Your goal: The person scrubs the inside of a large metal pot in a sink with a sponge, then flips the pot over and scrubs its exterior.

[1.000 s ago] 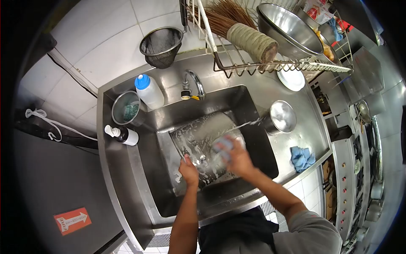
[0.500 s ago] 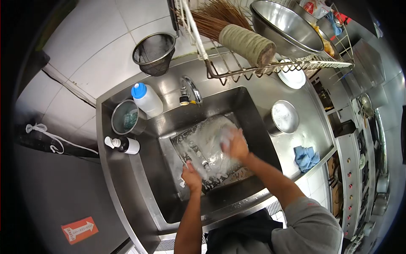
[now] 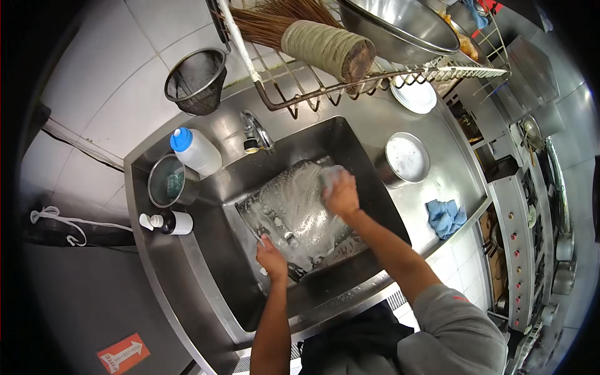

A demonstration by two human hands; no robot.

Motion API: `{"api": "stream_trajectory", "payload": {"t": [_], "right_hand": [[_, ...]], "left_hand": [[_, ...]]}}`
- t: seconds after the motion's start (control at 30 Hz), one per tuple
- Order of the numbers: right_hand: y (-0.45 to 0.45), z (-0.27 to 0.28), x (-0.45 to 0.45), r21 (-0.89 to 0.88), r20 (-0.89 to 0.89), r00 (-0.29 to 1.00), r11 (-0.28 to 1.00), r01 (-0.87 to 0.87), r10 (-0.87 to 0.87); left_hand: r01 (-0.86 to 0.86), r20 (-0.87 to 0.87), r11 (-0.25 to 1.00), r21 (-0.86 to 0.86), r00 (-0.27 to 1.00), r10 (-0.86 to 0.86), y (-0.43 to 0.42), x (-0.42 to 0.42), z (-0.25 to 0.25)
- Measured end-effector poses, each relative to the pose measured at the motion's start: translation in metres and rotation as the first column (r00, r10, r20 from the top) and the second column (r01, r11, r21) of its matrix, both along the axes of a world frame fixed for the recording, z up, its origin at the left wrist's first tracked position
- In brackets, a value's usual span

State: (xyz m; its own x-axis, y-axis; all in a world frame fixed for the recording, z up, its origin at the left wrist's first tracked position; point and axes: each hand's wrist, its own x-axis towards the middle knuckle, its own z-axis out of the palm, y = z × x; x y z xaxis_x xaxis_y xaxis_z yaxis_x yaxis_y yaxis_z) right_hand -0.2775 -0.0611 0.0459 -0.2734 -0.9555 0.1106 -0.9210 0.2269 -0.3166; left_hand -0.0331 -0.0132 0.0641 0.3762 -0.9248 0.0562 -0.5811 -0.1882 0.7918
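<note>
A flat, dark, rectangular tray-like panel [image 3: 289, 215] lies tilted in the steel sink [image 3: 375, 206], coated with white suds. My left hand [image 3: 272, 257] is closed on its near left edge, with the thumb on top. On the far right part of the panel, my right hand [image 3: 342, 195] presses a pale, greyish scrubbing pad [image 3: 330, 177]. The pad is partly covered by the fingers and slightly blurred, so its exact kind is unclear. Behind the panel, the tap [image 3: 257, 132] reaches over the sink's back edge.
Left of the sink stand a blue-capped bottle [image 3: 201, 156], a metal pot [image 3: 167, 182] with a green scourer inside, and a pump bottle [image 3: 175, 222]. On the right are a pot of suds [image 3: 407, 159] and a blue cloth [image 3: 445, 219]. A wire rack [image 3: 300, 100] overhangs the back.
The camera view has shifted. My right hand has slid the pad across the panel, towards its far right side. My left hand keeps its hold on the edge.
</note>
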Motion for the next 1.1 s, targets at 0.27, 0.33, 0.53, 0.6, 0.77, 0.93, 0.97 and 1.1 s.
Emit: {"api": "stream_trajectory", "payload": {"t": [0.27, 0.33, 0.53, 0.6, 0.77, 0.93, 0.97, 1.1], "right_hand": [[0.105, -0.01, 0.011, -0.113, -0.05, 0.99, 0.985, -0.133, 0.128], [0.039, -0.02, -0.022, -0.177, 0.213, 0.975, 0.979, 0.1, -0.061], [-0.052, -0.016, 0.035, -0.202, -0.125, 0.923, 0.901, -0.383, 0.365], [-0.018, 0.017, 0.064, -0.232, -0.069, 0.841, 0.811, -0.537, 0.537], [-0.042, -0.016, 0.011, -0.314, -0.053, 0.873, 0.822, -0.475, 0.484], [-0.041, 0.023, 0.049, -0.076, 0.017, 0.886, 0.884, -0.461, 0.463], [-0.025, 0.022, 0.062, -0.38, -0.107, 0.671, 0.594, -0.709, 0.734], [-0.055, -0.006, 0.017, -0.275, -0.094, 0.744, 0.7, -0.658, 0.662]], "left_hand": [[-0.013, -0.057, 1.0, 0.012, 0.998, 0.014, 0.003, 0.003, -0.01], [-0.02, -0.062, 0.998, 0.064, 0.998, 0.024, 0.005, -0.001, -0.001], [-0.115, -0.036, 0.992, 0.057, 0.992, 0.117, -0.005, -0.013, 0.0], [-0.128, -0.057, 0.989, 0.08, 0.99, 0.132, -0.005, -0.013, 0.003], [-0.132, -0.04, 0.982, 0.138, 0.989, 0.139, 0.01, -0.012, -0.015], [-0.152, -0.074, 0.982, 0.112, 0.984, 0.161, 0.007, -0.016, -0.002], [-0.158, -0.073, 0.981, 0.114, 0.983, 0.167, 0.005, -0.015, 0.0], [-0.119, -0.079, 0.985, 0.128, 0.988, 0.13, 0.008, -0.012, -0.004]]}}
